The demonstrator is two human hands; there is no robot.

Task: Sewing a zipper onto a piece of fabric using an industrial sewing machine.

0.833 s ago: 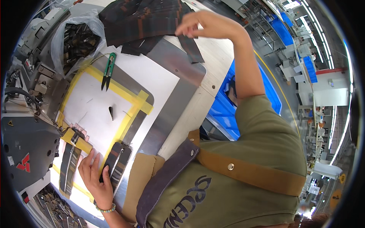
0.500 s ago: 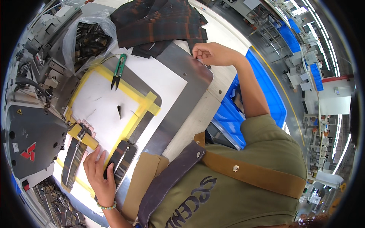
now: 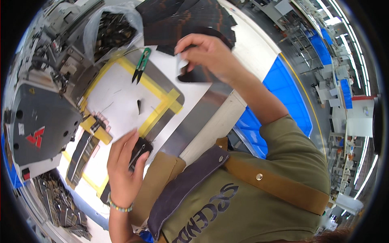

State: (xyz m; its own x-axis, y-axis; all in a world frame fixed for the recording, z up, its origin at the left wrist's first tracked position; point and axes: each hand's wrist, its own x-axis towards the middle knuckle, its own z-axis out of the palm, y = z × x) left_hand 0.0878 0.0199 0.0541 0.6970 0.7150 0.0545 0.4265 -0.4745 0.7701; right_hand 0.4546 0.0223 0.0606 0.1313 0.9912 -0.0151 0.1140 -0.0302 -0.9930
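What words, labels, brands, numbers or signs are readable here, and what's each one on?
Dark lettering on the olive garment: large letters, which I won't copy out.
Red emblem on the grey machine: a symbol; I won't name a brand.
Yellow sign on the same machine: too small to read.
White label by the emblem: too small to read.
Anything in the background: too small or blurred to read.

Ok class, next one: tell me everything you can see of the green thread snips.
The thread snips have green handles and dark, metal-looking blades tapering to points slightly apart. They lie flat, points toward the picture's lower left, handles over a grey surface, blades over yellow tape. Neither the left hand nor the right hand touches them.
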